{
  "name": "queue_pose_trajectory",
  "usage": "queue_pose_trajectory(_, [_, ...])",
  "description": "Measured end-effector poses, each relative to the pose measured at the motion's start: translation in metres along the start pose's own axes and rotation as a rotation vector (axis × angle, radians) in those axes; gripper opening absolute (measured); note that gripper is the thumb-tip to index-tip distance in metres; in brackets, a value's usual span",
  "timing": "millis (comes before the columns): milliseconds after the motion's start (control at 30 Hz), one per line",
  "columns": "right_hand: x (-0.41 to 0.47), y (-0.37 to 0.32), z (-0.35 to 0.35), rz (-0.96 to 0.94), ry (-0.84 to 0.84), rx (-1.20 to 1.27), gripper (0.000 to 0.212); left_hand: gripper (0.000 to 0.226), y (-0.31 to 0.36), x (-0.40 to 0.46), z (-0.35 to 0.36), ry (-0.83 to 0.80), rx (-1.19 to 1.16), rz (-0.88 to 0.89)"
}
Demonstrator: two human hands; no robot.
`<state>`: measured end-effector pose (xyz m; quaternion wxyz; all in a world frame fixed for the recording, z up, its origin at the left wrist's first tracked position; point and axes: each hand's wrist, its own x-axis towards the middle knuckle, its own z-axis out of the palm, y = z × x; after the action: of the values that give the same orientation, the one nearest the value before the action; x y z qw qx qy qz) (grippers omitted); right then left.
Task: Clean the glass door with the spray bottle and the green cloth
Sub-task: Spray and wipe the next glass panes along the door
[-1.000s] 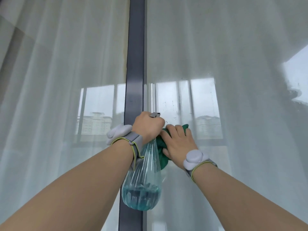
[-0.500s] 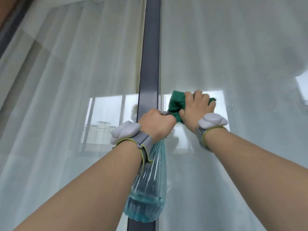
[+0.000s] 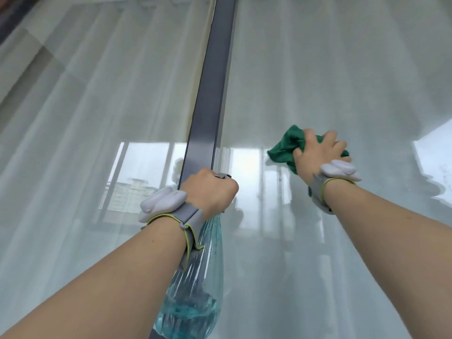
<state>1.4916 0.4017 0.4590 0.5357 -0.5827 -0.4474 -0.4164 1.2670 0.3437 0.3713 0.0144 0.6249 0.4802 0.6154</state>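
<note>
Since a second ago our right hand [image 3: 318,152], fingers [image 3: 329,137] pressing the bunched green cloth [image 3: 285,149], has swept right across the glass door [image 3: 342,69], away from the frame [image 3: 210,94] (wiping underway), while our left hand [image 3: 210,192] stays fisted round the spray bottle [image 3: 195,289].

A room high up in a building, likely a flat, facing a tall glass door.

Sheer white curtains [image 3: 85,99] are hanging behind the glass door [image 3: 318,81], a dark grey frame [image 3: 210,94] is running up between its panes, and the glass is reflecting windows and distant apartment blocks [image 3: 132,192].
</note>
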Motion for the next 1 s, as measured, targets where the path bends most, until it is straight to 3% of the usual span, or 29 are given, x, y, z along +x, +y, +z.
queue_pose_trajectory(200, [-0.001,0.007,-0.008,0.160,-0.011,-0.073,0.037,0.035,0.002,0.000,-0.002,-0.005,-0.037,-0.013])
queue_pose_trajectory(300, [-0.063,-0.044,0.011,-0.144,0.017,-0.005,0.049,0.031,-0.002,0.001,-0.004,-0.029,-0.102,-0.014])
queue_pose_trajectory(400, [-0.126,-0.089,0.029,-0.397,-0.061,0.049,0.049,0.019,-0.005,0.002,-0.005,-0.035,-0.109,0.006])
queue_pose_trajectory(533, [-0.108,-0.069,0.035,-0.570,-0.047,0.044,0.053,0.025,-0.009,0.003,-0.005,-0.039,-0.147,0.015])
queue_pose_trajectory(567, [-0.094,-0.054,0.033,-0.542,-0.039,0.033,0.054,0.024,-0.010,0.003,-0.005,-0.052,-0.164,0.013])
queue_pose_trajectory(733, [-0.015,0.032,0.010,0.017,-0.008,-0.036,0.045,0.016,-0.013,0.001,-0.005,-0.049,-0.160,0.045])
queue_pose_trajectory(800, [-0.010,0.038,0.009,0.144,-0.014,-0.049,0.044,0.014,-0.013,0.001,-0.006,-0.039,-0.133,0.047])
queue_pose_trajectory(867, [-0.033,0.026,0.012,0.116,-0.026,-0.074,0.046,0.015,-0.012,-0.002,-0.003,-0.037,-0.128,0.033])
queue_pose_trajectory(1000, [-0.111,-0.006,0.022,-0.258,-0.024,0.058,0.050,0.023,0.000,-0.008,-0.001,0.023,-0.078,0.013])
